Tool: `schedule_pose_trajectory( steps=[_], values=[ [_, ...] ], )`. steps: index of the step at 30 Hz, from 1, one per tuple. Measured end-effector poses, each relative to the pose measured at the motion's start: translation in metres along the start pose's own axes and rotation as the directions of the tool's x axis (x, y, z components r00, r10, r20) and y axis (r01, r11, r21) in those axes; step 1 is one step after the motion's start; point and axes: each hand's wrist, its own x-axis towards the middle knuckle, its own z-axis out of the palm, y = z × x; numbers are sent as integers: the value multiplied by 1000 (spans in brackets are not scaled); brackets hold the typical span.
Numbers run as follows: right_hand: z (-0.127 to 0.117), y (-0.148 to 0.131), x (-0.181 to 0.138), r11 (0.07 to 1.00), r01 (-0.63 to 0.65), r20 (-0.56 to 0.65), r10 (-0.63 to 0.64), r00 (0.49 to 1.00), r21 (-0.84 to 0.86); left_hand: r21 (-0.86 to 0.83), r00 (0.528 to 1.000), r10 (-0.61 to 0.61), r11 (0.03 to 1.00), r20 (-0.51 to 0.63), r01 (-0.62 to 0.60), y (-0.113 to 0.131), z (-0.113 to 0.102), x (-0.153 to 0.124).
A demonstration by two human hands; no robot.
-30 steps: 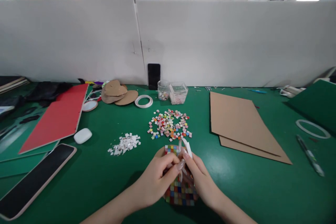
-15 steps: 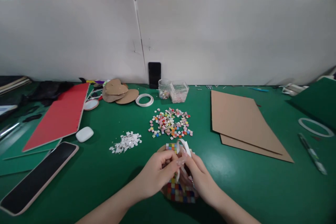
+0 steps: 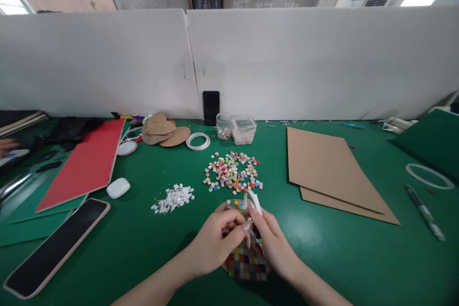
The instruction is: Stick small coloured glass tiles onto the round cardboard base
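Close together over a round mosaic board (image 3: 247,265) are both my hands. My left hand (image 3: 220,239) is closed, thumb and forefinger pinched at the end of a thin white strip. My right hand (image 3: 274,241) is closed around what looks like a roll of narrow white tape (image 3: 255,201), its upper part showing above the fingers. Colourful square tiles in rows cover much of the board, whose brown edge shows at the left; my hands hide its middle. Just beyond lies a loose pile of coloured tiles (image 3: 231,169), with white paper scraps (image 3: 174,198) to its left.
A clear cup (image 3: 224,126) and a clear box (image 3: 244,130) hold small pieces at the back, near an upright phone (image 3: 211,107). Cardboard sheets (image 3: 319,162) lie right; a red board (image 3: 86,162) and a large phone (image 3: 57,248) left. Another person's hand (image 3: 7,146) shows far left.
The view has tilted up slightly, so things sit lower. My hands stay over the board, the white tape turning a little in them. Another person's hand has appeared at far left.
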Motion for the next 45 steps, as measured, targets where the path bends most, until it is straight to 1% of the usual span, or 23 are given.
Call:
schedule_pose_trajectory(
  steps=[7, 9, 11, 14, 16, 18, 20, 22, 28, 34, 42, 45],
  values=[
    [0, 2, 2, 997, 30, -8, -31, 999, -71, 64, 998, 56, 997, -30, -54, -4, 2, 1],
    [0, 3, 4, 990, 75, -17, -77, 997, -119, 83, 998, 58, 995, -26, -56, -4, 1, 1],
    [-1, 6, 6, 973, 152, 4, -154, 988, -172, 103, 998, 55, 993, -13, -53, -4, 0, 0],
    [-3, 9, 6, 924, 278, 94, -263, 960, -261, 133, 998, 60, 989, 8, -60, -5, 0, -1],
    [-6, 11, 7, 871, 347, 155, -311, 938, -347, 140, 998, 63, 988, 19, -65, -7, 0, -1],
    [-8, 11, 7, 809, 393, 196, -340, 920, -437, 145, 998, 60, 988, 14, -61, -9, 0, 0],
    [-9, 11, 8, 769, 413, 215, -352, 911, -488, 138, 999, 52, 989, 0, -51, -9, 0, 1],
    [-9, 11, 8, 765, 414, 219, -351, 910, -493, 133, 999, 46, 990, -12, -44, -9, -1, 2],
    [-7, 9, 8, 814, 392, 232, -320, 919, -428, 168, 998, 56, 985, -39, -49, -6, -2, 1],
    [-6, 11, 9, 846, 367, 235, -294, 926, -386, 191, 997, 62, 980, -36, -54, -6, -3, 0],
    [-5, 6, 8, 926, 233, 169, -190, 967, -296, 152, 999, 44, 988, -22, -40, -3, -4, 0],
    [-4, 5, 7, 957, 168, 119, -143, 983, -238, 125, 999, 34, 992, -25, -31, -3, -4, 0]
  ],
)
